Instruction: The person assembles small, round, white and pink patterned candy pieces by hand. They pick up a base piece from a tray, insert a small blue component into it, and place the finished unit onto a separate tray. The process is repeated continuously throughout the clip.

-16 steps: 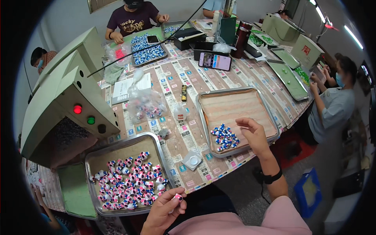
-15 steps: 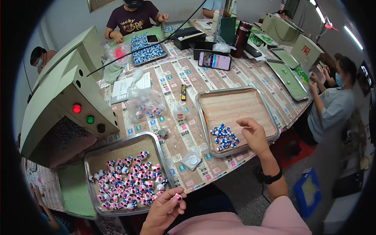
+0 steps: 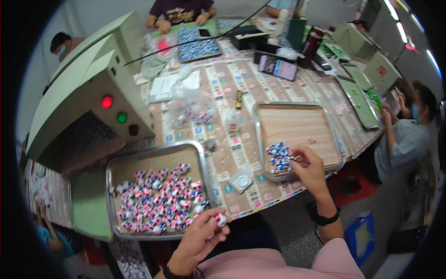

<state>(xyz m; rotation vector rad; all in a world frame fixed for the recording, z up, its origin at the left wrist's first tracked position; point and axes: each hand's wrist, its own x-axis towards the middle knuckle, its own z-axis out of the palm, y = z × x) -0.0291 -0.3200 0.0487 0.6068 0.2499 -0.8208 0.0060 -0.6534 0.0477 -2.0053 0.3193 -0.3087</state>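
My left hand (image 3: 203,235) pinches a small figurine head (image 3: 221,220), white with pink and dark markings, in front of the near left metal tray (image 3: 202,174). That tray holds many pink, white and blue figurines (image 3: 158,200). At the right tray (image 3: 297,105), which is lined with brownish paper, my right hand (image 3: 309,169) reaches to the near left corner. Its thumb and forefinger close on a small blue-and-white figurine part (image 3: 292,158) at the edge of a heap of such parts (image 3: 278,156). The curled fingers partly hide that part.
At the left stands a pale machine (image 3: 88,107) with red and green lights. Between the trays lie a bag of figurines (image 3: 193,111), a small bottle (image 3: 232,121) and a white round item (image 3: 242,181). A phone (image 3: 278,67) leans farther back. Co-workers sit around the table.
My right hand has come down from above the tray to the blue-and-white heap, its fingers closing. The left hand still holds the figurine head, now turned to show more white. The view has shifted.
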